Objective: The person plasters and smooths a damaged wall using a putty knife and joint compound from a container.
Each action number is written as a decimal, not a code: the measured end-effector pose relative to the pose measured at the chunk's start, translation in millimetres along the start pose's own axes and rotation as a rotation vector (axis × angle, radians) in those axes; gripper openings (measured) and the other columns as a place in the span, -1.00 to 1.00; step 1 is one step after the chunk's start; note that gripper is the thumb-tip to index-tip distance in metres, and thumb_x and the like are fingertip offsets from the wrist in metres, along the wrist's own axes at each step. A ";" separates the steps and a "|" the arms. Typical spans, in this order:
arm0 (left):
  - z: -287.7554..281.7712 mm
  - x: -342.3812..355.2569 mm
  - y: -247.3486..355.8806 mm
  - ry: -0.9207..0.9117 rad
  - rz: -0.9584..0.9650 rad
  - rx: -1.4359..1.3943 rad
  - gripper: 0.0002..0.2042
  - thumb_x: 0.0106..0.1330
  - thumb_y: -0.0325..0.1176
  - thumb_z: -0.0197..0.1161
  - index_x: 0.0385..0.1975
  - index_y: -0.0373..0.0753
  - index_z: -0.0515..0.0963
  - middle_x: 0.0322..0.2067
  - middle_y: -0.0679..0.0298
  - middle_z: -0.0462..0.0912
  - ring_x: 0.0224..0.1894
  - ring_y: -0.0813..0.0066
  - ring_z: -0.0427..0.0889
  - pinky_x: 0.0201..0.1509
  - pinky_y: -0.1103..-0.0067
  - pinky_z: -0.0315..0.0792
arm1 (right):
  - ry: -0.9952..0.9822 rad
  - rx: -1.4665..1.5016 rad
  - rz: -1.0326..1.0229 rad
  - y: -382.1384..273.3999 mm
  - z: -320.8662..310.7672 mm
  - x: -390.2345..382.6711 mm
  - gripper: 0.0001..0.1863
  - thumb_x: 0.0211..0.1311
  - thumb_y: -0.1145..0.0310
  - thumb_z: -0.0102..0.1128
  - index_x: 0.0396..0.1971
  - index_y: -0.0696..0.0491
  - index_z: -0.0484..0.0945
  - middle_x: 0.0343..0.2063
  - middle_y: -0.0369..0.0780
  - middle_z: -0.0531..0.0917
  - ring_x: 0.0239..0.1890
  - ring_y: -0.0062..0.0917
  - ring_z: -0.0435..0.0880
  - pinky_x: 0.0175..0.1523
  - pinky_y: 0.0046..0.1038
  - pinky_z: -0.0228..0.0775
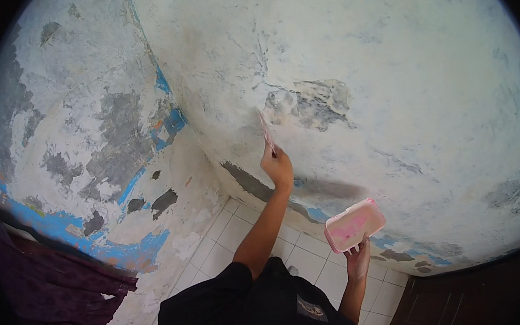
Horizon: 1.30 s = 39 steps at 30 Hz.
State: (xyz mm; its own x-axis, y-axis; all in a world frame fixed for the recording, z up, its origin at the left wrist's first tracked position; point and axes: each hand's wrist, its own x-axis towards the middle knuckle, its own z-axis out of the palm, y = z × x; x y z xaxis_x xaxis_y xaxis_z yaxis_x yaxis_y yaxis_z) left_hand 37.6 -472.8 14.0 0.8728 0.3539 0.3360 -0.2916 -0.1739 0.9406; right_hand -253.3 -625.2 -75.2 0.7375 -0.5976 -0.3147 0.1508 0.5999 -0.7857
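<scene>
My left hand (pixel 277 167) is closed around the handle of a putty knife (pixel 266 131), seen nearly edge-on. Its thin, pinkish blade points up at the pale wall (pixel 425 88), just left of a rough grey patch (pixel 319 104) where the coating has come away. The tip appears to touch the wall or lie very close to it. Lower and to the right, my right hand (pixel 358 258) grips a pink rectangular plastic tub (pixel 355 225) from its near side. The tub is tilted so its inside shows, with pale and pink smears in it.
At the left, an adjoining wall (pixel 56 136) has peeling white, grey and blue paint. Dark purple cloth (pixel 62 282) hangs at the lower left. White floor tiles (pixel 317 274) lie below. A dark brown panelled door (pixel 433 304) stands at the lower right.
</scene>
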 end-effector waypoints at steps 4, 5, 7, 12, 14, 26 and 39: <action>37.0 -18.4 31.7 0.033 0.162 -0.189 -0.62 0.33 -0.61 0.07 0.16 -0.49 0.47 -0.53 0.22 0.50 -0.47 0.60 0.42 -0.38 0.59 0.36 | 0.016 -0.001 -0.010 2.4 -0.9 0.3 -0.35 0.38 -0.08 0.11 0.26 0.06 0.29 0.12 -0.18 0.39 0.18 -0.21 0.44 0.12 -0.10 0.44; 38.9 -31.7 37.6 -0.050 0.203 -0.139 -0.59 0.33 -0.63 0.07 0.20 -0.46 0.46 -0.46 0.16 0.62 -0.41 0.61 0.54 -0.32 0.62 0.42 | 0.016 0.000 -0.009 2.6 -0.9 0.3 -0.37 0.38 -0.08 0.11 0.25 0.05 0.29 0.12 -0.18 0.39 0.18 -0.21 0.44 0.12 -0.10 0.44; 35.1 -55.3 58.7 -0.150 0.254 -0.132 -0.57 0.32 -0.64 0.07 0.22 -0.42 0.45 -0.29 0.07 0.67 -0.26 0.61 0.60 -0.22 0.65 0.44 | 0.024 0.000 -0.010 3.9 -4.6 -0.4 -0.38 0.38 -0.08 0.11 0.24 0.04 0.29 0.12 -0.18 0.39 0.18 -0.22 0.44 0.12 -0.10 0.44; 13.2 -38.0 54.2 -0.219 0.524 -0.174 -0.44 0.22 -0.74 0.04 0.30 -0.35 0.39 0.20 -0.12 0.49 0.20 0.18 0.56 0.02 0.54 0.56 | 0.028 0.023 -0.033 3.0 -5.4 -3.6 -0.39 0.37 -0.08 0.12 0.22 0.02 0.29 0.10 -0.19 0.39 0.18 -0.21 0.43 0.12 -0.08 0.44; 14.5 -16.0 65.5 -0.185 0.383 -0.201 -0.43 0.23 -0.75 0.04 0.31 -0.37 0.37 0.23 -0.13 0.45 0.23 0.12 0.53 0.11 0.52 0.52 | 0.043 0.023 -0.038 4.8 -14.2 -0.9 -0.39 0.37 -0.08 0.12 0.22 0.02 0.29 0.09 -0.19 0.39 0.18 -0.21 0.43 0.12 -0.07 0.44; 11.3 -32.6 28.9 -0.118 0.401 -0.163 -0.50 0.25 -0.71 0.06 0.25 -0.34 0.45 0.17 -0.11 0.54 0.11 0.31 0.64 -0.09 0.64 0.50 | 0.057 0.052 -0.032 9.4 -16.8 8.8 -0.39 0.34 -0.05 0.18 0.18 0.04 0.27 0.08 -0.19 0.34 0.17 -0.20 0.43 0.11 -0.08 0.45; 60.1 -58.7 87.9 -0.092 0.641 -0.072 -0.37 0.15 -0.72 0.11 0.31 -0.22 0.40 0.20 -0.10 0.49 0.21 -0.04 0.52 0.06 0.38 0.57 | 0.046 0.047 -0.013 9.2 -8.5 2.3 -0.39 0.36 -0.04 0.16 0.17 0.08 0.25 0.02 -0.18 0.35 0.15 -0.21 0.44 0.10 -0.06 0.44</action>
State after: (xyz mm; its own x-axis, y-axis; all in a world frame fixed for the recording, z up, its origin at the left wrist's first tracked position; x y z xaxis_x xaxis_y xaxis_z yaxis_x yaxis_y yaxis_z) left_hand -15.8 -564.1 74.1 0.5464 0.1199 0.8289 -0.7881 -0.2616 0.5573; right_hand -255.8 -625.6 -87.7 0.7046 -0.6283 -0.3298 0.1913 0.6157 -0.7644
